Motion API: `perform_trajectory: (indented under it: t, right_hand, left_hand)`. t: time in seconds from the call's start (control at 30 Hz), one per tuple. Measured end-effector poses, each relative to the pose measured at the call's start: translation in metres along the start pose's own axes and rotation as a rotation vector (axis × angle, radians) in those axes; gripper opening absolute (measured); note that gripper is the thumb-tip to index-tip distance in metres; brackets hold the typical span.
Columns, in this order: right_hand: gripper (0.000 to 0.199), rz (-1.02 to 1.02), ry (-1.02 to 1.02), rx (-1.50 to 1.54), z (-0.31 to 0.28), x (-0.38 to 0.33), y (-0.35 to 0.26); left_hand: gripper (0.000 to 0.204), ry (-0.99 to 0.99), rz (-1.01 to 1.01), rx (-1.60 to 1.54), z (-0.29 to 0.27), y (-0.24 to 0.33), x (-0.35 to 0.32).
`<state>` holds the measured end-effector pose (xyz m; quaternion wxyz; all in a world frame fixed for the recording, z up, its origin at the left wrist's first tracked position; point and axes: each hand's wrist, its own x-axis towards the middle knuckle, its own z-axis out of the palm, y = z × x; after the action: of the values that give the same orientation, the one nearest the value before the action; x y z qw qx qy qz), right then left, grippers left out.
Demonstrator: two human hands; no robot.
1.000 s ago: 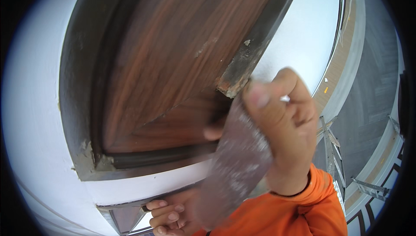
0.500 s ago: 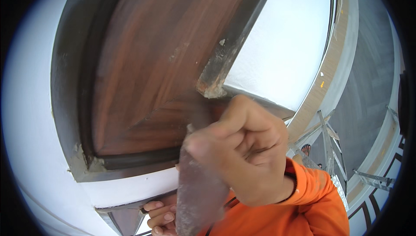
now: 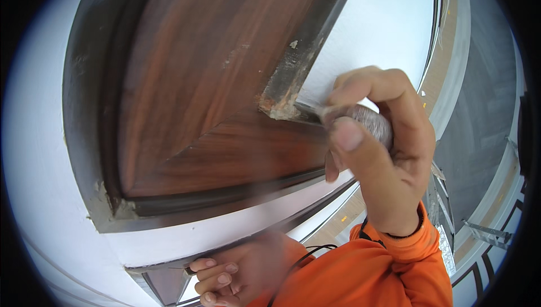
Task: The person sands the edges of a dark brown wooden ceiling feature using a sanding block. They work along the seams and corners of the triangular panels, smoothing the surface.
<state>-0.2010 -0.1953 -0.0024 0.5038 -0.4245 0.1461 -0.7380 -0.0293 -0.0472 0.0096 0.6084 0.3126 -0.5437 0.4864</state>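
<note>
My right hand (image 3: 389, 132) is raised in front of the panel's white opening, with thumb and fingers closed on a curled, brown-grey piece of sandpaper (image 3: 372, 124). Its surface looks worn and streaked. Just left of the fingers is the dark frame corner (image 3: 282, 90), with chipped, pale filler (image 3: 282, 111) on it. Around it spreads a reddish wood-grain panel (image 3: 197, 104). My left hand (image 3: 228, 281) is low at the bottom, fingers curled beside the end of a dark-edged lower frame (image 3: 163, 266); what they grip, if anything, is hidden.
A dark outer frame (image 3: 84, 110) borders the panel, with grey filler (image 3: 121, 210) at its lower left corner. White wall (image 3: 39, 138) lies left. At right, far below, are a grey floor (image 3: 479, 93) and a metal ladder (image 3: 442, 200). A black cord (image 3: 304, 256) hangs across my orange clothing.
My right hand has moved up and to the right with the sandpaper, which hung flat below the fingers and is now curled within them. My left hand stays by the lower frame.
</note>
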Motion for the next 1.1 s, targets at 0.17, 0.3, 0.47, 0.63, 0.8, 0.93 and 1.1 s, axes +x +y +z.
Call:
perform_trajectory:
  t: [0.17,0.3,0.47,0.63,0.8,0.93,1.1]
  right_hand:
    - [0.023,-0.548,-0.094,-0.426,-0.01,0.015,0.017]
    - [0.028,-0.711,-0.25,-0.512,-0.02,0.032,0.017]
    - [0.024,-0.645,-0.084,-0.62,-0.039,0.04,0.02]
    - [0.025,-0.499,-0.146,-0.431,-0.041,0.026,0.016]
    - [0.024,-0.457,-0.184,-0.439,-0.03,0.012,0.006]
    - [0.022,-0.53,-0.133,-0.586,-0.013,0.008,0.014]
    - [0.035,-0.605,-0.151,-0.737,-0.006,0.003,0.022]
  left_hand:
    - [0.032,0.032,-0.017,0.008,0.004,0.002,0.002]
    - [0.035,0.012,0.013,-0.098,0.005,0.0,0.0]
    - [0.047,0.069,0.115,-0.214,0.007,-0.008,-0.003]
    - [0.033,0.032,0.001,-0.077,0.001,0.0,0.0]
    - [0.032,0.067,0.03,-0.076,0.005,-0.001,0.002]
    - [0.041,0.041,0.084,-0.184,0.014,-0.007,0.003]
    - [0.041,0.013,0.118,-0.17,0.013,-0.01,0.003]
